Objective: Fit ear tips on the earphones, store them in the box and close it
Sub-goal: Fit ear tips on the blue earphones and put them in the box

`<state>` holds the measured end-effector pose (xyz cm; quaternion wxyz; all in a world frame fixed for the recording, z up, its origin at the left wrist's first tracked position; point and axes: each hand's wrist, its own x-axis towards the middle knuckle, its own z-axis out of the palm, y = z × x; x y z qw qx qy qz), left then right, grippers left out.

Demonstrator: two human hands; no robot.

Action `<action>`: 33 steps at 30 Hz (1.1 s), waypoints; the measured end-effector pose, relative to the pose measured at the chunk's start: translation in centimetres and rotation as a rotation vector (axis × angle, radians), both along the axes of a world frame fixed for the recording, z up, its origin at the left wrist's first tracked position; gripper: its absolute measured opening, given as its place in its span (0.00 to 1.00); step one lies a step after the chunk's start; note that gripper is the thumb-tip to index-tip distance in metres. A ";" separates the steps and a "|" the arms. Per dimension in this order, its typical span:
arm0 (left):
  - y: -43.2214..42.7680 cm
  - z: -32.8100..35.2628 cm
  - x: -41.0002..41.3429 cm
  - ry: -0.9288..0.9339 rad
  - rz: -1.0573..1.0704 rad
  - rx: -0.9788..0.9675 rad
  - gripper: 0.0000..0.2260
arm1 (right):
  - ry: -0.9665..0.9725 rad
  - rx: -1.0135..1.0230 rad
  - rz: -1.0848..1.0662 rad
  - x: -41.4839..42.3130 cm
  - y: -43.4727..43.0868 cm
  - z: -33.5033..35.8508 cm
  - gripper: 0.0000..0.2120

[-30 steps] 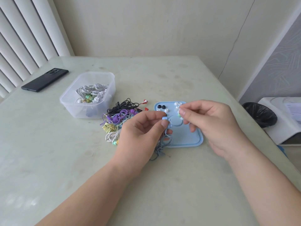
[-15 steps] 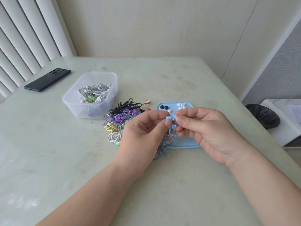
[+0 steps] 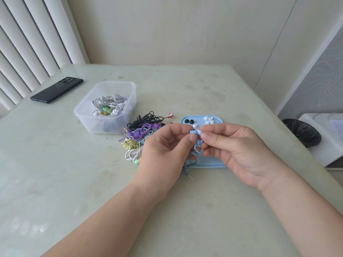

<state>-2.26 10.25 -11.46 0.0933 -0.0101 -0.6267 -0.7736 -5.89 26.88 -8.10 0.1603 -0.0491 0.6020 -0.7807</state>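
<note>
My left hand [image 3: 165, 145] pinches a blue earphone [image 3: 193, 132] between thumb and forefinger; its blue cable [image 3: 192, 160] hangs down to the table. My right hand [image 3: 235, 145] pinches a white ear tip [image 3: 199, 132] against the earphone's end. Both hands hover over a blue lid [image 3: 213, 164] lying flat, with black ear tips [image 3: 188, 121] and white ear tips [image 3: 208, 119] on its far end. To the left stands a clear plastic box [image 3: 105, 106], open, holding coiled white and green earphones. A pile of coloured earphones [image 3: 141, 134] lies between box and lid.
A black phone [image 3: 56, 89] lies at the table's far left by the window blinds. Off the table's right edge are a black-lined bin [image 3: 302, 132] and a white appliance [image 3: 326, 138]. A wall runs behind the table.
My right hand came from the lid's far end to my left hand, bringing the white ear tip against the blue earphone. My left hand stayed nearly still.
</note>
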 end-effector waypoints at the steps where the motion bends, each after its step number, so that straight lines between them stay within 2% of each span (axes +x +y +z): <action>1: 0.0 0.0 0.0 0.000 0.003 0.002 0.04 | -0.001 -0.007 0.000 0.1 -0.1 0.0 0.08; 9: -0.1 0.0 0.0 0.000 0.036 0.035 0.04 | -0.019 -0.068 -0.032 0.6 -1.0 -0.1 0.13; 18: 0.0 0.1 -0.1 0.021 0.076 0.051 0.02 | 0.075 -0.025 -0.176 1.4 -2.4 -1.0 0.08; 24: -0.1 0.0 -0.1 0.040 0.054 0.052 0.03 | 0.061 -0.071 -0.154 1.3 -2.3 -0.4 0.09; 27: -0.1 0.0 -0.1 0.041 0.039 0.052 0.04 | 0.037 -0.069 -0.118 1.0 -2.0 -0.2 0.04; 33: 0.0 0.0 -0.1 0.047 0.025 0.051 0.05 | 0.017 -0.071 -0.057 0.7 -1.4 -0.1 0.03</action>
